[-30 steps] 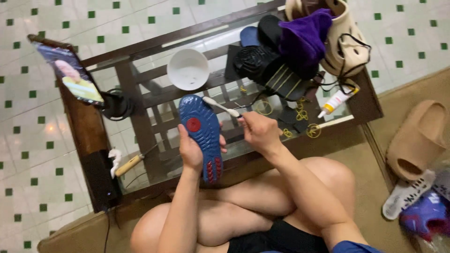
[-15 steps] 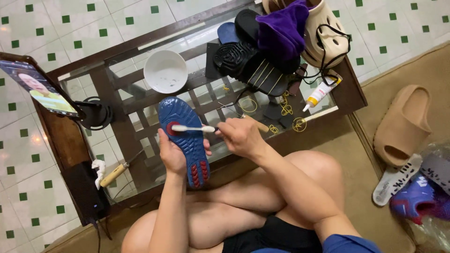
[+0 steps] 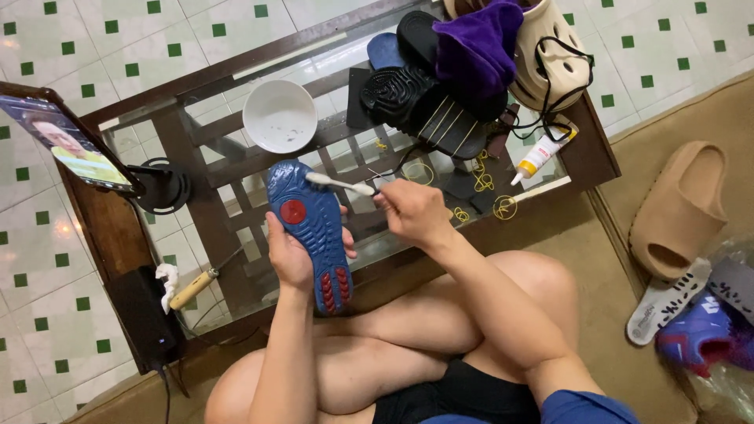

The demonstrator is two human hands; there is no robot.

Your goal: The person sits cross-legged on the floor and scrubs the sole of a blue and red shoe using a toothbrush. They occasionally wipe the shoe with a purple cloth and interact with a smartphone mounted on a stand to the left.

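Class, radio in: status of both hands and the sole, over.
Left hand grips blue sole. Right hand holds white brush, head at sole's toe end. Nothing between them.

Bowl (image 3: 280,115) on table (image 3: 196,82), behind sole (image 3: 309,228); phone (image 3: 67,144) left, glue bottle (image 3: 538,157) right.

Sole (image 3: 312,228): blue rubber, matt, ribbed tread with red studs. Toothbrush (image 3: 339,184): white plastic, smooth. Table (image 3: 200,86): dark wood frame, glossy glass top. Bowl (image 3: 280,115): white, smooth, glossy. Towel (image 3: 481,47): purple cloth, soft nap. Slide (image 3: 680,210): tan foam, matt. Floor (image 3: 47,259): glazed tile, reflective.
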